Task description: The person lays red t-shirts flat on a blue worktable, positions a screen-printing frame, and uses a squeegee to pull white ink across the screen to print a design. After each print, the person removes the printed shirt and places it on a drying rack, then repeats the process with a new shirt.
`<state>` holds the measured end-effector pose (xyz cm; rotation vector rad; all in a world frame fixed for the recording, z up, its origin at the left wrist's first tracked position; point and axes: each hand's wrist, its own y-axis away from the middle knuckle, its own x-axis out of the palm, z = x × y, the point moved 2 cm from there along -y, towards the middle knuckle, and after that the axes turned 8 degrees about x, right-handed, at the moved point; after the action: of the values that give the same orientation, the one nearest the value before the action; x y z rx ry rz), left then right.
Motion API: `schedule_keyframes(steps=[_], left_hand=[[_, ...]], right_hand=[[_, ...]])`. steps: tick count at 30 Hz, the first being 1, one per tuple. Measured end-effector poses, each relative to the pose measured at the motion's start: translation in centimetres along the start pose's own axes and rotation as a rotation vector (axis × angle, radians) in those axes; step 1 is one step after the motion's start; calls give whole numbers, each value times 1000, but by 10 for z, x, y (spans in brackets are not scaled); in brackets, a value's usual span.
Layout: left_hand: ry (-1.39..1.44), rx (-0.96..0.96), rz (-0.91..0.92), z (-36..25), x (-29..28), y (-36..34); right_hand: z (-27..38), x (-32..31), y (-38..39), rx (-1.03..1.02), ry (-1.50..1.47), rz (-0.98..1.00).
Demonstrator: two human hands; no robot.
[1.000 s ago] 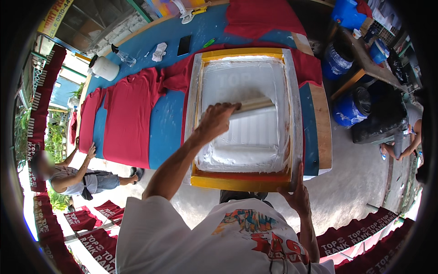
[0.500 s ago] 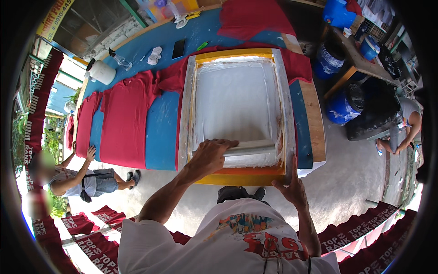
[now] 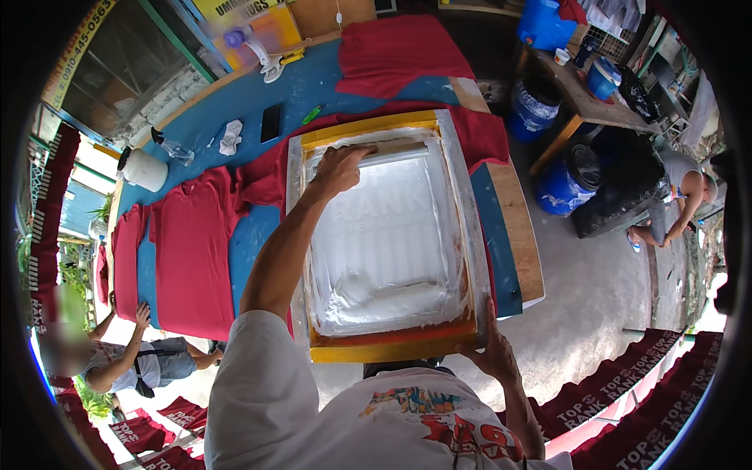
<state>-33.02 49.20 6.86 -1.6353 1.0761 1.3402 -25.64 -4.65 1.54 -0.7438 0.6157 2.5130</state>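
Observation:
A screen-printing frame (image 3: 460, 235) with yellow ends lies over a red shirt (image 3: 482, 137) on the blue table (image 3: 184, 117). My left hand (image 3: 339, 171) grips a squeegee (image 3: 403, 150) at the far end of the screen, my arm stretched over it. A thick band of white ink (image 3: 376, 294) lies along the screen's near end, with a streaky white layer above it. My right hand (image 3: 493, 352) grips the frame's near right corner. Other red shirts (image 3: 192, 262) lie flat to the left, and a folded red cloth (image 3: 399, 51) lies beyond the frame.
At left a co-worker (image 3: 125, 360) touches a shirt; another person (image 3: 674, 204) bends at right. A white jug (image 3: 145, 170), spray bottle (image 3: 176, 149) and phone (image 3: 272, 123) sit on the table. Blue drums (image 3: 570, 184) stand beside a wooden bench (image 3: 595, 110). Printed shirts (image 3: 619, 380) hang behind me.
My left hand and squeegee went from mid-screen down to the near end half a second ago, and are now at the far end. My right hand still holds the corner.

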Motion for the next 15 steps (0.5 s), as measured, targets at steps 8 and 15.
schedule_keyframes(steps=[8,15], left_hand=[[14,112,-70,-51,12,79],[91,111,-42,-179,19,228]], right_hand=[[0,0,0,7,-13,12],[-3,1,0,-6,-36,12]])
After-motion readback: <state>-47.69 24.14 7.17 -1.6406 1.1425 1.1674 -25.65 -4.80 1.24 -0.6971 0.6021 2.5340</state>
